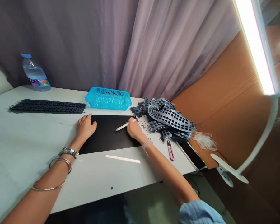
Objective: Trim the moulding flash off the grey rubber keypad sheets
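White table (25, 149), black mat (107, 137), grey curtain (84, 46)

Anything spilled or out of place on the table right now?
Small grey bits lie scattered loose on the table between the right hand, holding a white stick, and the tangled heap of grey sheets. A phone sits at the table's right edge.

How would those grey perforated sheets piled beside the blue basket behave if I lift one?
Probably floppy: the grey perforated sheets lie folded and draped over each other rather than flat. Likely light for their size, since they are full of holes. Lifting one may drag its neighbours, as the pile looks tangled.
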Demonstrator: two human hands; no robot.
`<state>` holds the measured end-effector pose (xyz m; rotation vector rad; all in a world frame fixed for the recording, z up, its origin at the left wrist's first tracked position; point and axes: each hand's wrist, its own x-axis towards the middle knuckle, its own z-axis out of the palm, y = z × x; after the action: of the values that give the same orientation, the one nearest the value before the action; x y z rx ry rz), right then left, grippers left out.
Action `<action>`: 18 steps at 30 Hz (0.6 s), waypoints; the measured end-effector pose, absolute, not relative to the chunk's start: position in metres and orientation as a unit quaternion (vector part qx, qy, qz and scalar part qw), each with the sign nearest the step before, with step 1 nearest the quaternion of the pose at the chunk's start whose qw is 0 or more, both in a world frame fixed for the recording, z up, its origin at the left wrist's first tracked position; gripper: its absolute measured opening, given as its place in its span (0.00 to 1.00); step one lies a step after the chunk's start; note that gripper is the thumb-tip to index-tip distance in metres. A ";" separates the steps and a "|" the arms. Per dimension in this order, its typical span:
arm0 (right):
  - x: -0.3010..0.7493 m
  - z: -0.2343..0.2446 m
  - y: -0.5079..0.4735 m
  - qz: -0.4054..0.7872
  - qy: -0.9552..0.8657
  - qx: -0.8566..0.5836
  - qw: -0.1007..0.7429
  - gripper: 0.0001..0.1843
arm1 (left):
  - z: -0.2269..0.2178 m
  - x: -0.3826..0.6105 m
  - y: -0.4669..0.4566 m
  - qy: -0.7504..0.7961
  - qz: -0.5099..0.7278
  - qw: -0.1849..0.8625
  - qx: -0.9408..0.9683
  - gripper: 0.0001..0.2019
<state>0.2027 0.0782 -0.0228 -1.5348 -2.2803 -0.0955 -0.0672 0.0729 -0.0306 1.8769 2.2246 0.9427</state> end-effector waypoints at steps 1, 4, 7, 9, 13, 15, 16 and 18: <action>0.211 -0.020 0.080 -0.034 -0.800 -0.565 0.201 0.14 | -0.031 -0.068 0.072 0.722 0.316 0.045 0.614 0.28; 0.236 -0.010 0.068 -0.027 -0.784 -0.581 0.218 0.15 | -0.031 -0.069 0.071 0.710 0.346 0.056 0.610 0.26; 0.244 -0.001 0.023 -0.005 -0.789 -0.568 0.235 0.17 | -0.029 -0.067 0.072 0.702 0.381 0.057 0.599 0.25; 0.239 0.002 -0.025 0.070 -0.798 -0.532 0.275 0.13 | -0.027 -0.067 0.073 0.698 0.400 0.056 0.592 0.24; 0.213 -0.001 -0.124 0.198 -0.826 -0.420 0.321 0.07 | -0.022 -0.068 0.072 0.691 0.431 0.053 0.578 0.21; 0.200 -0.004 -0.155 0.152 -0.851 -0.381 0.328 0.02 | -0.020 -0.068 0.070 0.688 0.441 0.053 0.573 0.20; 0.194 -0.006 -0.163 0.123 -0.863 -0.366 0.325 0.05 | -0.020 -0.067 0.069 0.687 0.445 0.054 0.572 0.19; 0.187 -0.008 -0.170 0.078 -0.881 -0.352 0.306 0.15 | -0.018 -0.067 0.068 0.685 0.451 0.056 0.570 0.19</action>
<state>0.1868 -0.1700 -0.0078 -0.9319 -2.3310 0.2069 -0.0667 0.0682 -0.0184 1.7294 2.0770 1.3670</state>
